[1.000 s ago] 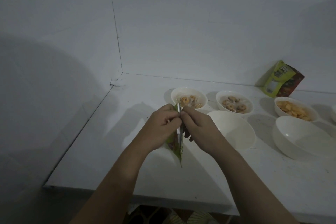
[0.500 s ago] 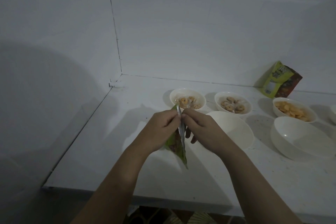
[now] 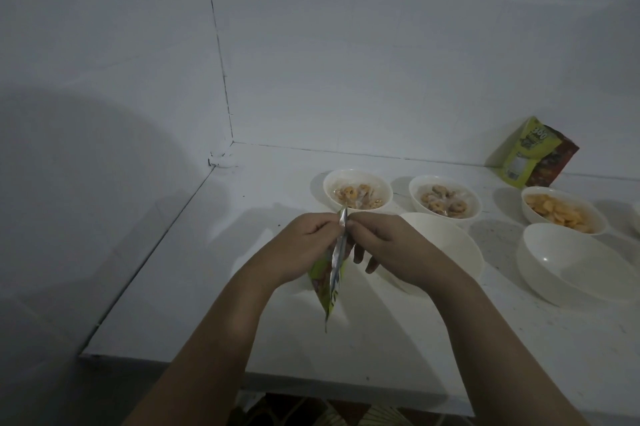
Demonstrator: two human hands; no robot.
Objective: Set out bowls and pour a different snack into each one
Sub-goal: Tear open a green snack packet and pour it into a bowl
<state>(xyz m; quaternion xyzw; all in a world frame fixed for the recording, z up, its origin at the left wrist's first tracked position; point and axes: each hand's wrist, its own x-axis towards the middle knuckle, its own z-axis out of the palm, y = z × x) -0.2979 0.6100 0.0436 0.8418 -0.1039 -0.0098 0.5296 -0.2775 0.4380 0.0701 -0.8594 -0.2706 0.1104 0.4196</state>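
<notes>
so both hands are up over the white countertop [image 3: 180,287], pinching the top seam of a small green foil snack packet [image 3: 330,282]; left hand [image 3: 304,249] on one side, right hand [image 3: 388,249] on the other, thumbs and forefingers closed tight on the seal with the knuckles nearly touching. The packet hangs straight down from the pinch, long axis near vertical, bottom corner pointing at the counter edge. Looks like the tear-open step to me. The empty white plastic bowl [image 3: 450,245] sits just behind the right hand, so that side's closer for the pour. Three white bowls further back have snacks in them already, another empty bowl [image 3: 581,266] is off to the right, and a green and brown pouch [image 3: 535,157] leans on the wall
</notes>
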